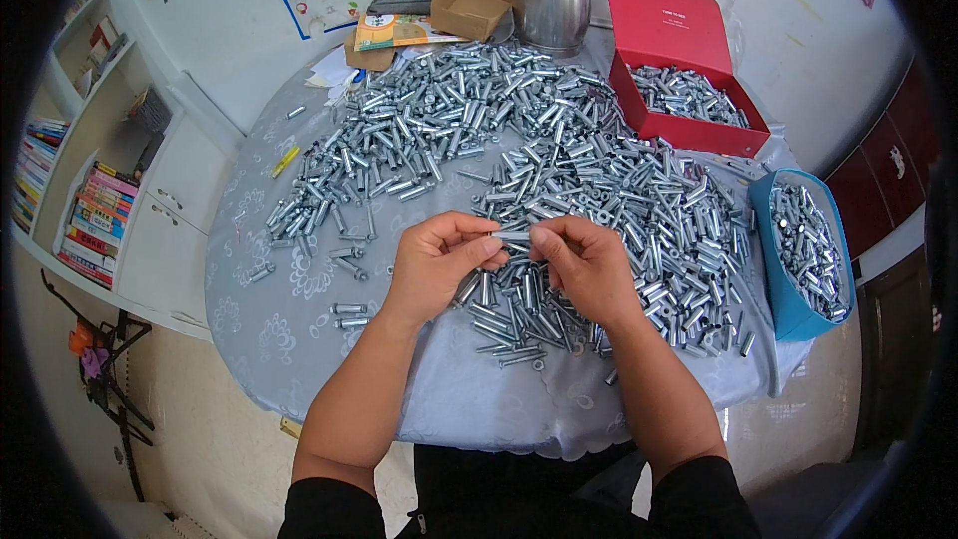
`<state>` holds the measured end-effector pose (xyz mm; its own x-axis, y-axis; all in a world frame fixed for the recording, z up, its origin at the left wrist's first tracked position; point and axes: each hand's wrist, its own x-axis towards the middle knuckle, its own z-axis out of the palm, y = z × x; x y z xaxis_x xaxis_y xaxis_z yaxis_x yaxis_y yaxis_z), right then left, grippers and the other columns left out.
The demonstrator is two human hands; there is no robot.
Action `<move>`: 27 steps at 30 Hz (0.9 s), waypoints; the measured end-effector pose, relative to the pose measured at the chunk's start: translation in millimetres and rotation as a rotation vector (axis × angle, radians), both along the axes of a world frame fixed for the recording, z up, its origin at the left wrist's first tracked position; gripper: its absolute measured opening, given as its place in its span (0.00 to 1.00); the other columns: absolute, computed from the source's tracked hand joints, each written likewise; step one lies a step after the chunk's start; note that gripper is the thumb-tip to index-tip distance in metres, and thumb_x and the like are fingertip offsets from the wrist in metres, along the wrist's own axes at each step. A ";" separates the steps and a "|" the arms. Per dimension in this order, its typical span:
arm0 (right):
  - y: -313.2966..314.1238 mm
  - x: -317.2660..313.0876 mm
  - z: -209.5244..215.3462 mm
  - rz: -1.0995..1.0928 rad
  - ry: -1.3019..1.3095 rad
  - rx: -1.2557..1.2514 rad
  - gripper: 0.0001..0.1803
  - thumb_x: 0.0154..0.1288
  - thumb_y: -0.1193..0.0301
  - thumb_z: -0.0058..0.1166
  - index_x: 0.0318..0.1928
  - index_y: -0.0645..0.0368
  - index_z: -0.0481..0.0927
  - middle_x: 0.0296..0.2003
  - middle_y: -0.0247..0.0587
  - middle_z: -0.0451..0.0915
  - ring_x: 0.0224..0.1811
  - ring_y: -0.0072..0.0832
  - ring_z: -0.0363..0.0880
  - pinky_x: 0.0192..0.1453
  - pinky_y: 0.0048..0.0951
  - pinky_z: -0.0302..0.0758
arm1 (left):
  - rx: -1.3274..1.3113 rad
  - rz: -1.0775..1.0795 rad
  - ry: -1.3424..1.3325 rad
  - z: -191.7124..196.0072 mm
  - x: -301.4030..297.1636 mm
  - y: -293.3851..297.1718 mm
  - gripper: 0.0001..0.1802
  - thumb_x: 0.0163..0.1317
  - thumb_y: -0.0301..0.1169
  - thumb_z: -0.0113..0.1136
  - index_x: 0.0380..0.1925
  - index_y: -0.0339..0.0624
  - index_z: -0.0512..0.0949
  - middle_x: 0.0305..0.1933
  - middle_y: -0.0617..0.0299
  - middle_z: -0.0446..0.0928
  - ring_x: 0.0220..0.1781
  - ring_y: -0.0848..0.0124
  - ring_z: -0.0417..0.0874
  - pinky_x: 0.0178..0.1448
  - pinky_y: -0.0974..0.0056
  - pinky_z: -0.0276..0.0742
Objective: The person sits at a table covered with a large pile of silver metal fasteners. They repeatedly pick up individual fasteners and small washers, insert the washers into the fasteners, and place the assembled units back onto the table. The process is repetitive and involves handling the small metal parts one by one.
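Over the near middle of the table, my left hand (435, 262) and my right hand (591, 268) meet fingertip to fingertip. Between them is a silver expansion bolt (513, 236), lying roughly level, with both hands pinching its ends. My fingers cover much of it, so how its parts fit together is hidden. Under and behind my hands spreads a big heap of loose silver bolts and metal sleeves (599, 175). A smaller group of assembled bolts (349, 315) lies to the left of my left wrist.
A grey patterned cloth covers the round table (269, 339). At the back right stands an open red box (689, 135) of metal sleeves; a blue bin (798, 324) full of bolts is at the right edge. Far back are a steel pot (552, 5), a cardboard box (469, 5) and a yellow marker (286, 162).
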<state>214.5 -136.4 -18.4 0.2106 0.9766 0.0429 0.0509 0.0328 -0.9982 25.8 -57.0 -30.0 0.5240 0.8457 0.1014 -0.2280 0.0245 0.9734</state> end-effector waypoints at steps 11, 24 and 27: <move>0.5 -0.8 -1.5 0.004 0.020 0.051 0.11 0.68 0.74 0.60 0.48 0.64 0.81 0.29 0.30 0.80 0.23 0.12 0.71 0.25 0.16 0.68 | -0.015 -0.010 -0.015 -0.5 1.4 -1.2 0.09 0.65 0.21 0.61 0.44 0.32 0.80 0.37 0.55 0.84 0.37 0.72 0.87 0.43 0.71 0.84; 0.1 -0.6 2.1 -0.001 0.029 -0.004 0.09 0.69 0.74 0.58 0.47 0.64 0.81 0.25 0.30 0.79 0.21 0.13 0.71 0.25 0.16 0.68 | -0.034 -0.012 -0.008 -1.8 1.5 -1.0 0.09 0.65 0.21 0.61 0.45 0.32 0.80 0.39 0.54 0.84 0.37 0.72 0.86 0.42 0.70 0.85; 0.2 -4.2 3.0 -0.037 0.085 0.056 0.09 0.69 0.75 0.58 0.47 0.64 0.81 0.25 0.30 0.79 0.21 0.13 0.72 0.24 0.16 0.68 | -0.034 -0.006 -0.021 -0.7 2.6 -1.4 0.09 0.65 0.21 0.61 0.45 0.32 0.79 0.39 0.54 0.84 0.36 0.71 0.87 0.42 0.69 0.85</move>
<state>210.3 -136.2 -15.4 0.2512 0.9648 0.0779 -0.0314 0.0885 -0.9956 28.4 -58.4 -30.7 0.5269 0.8457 0.0842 -0.2483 0.0584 0.9669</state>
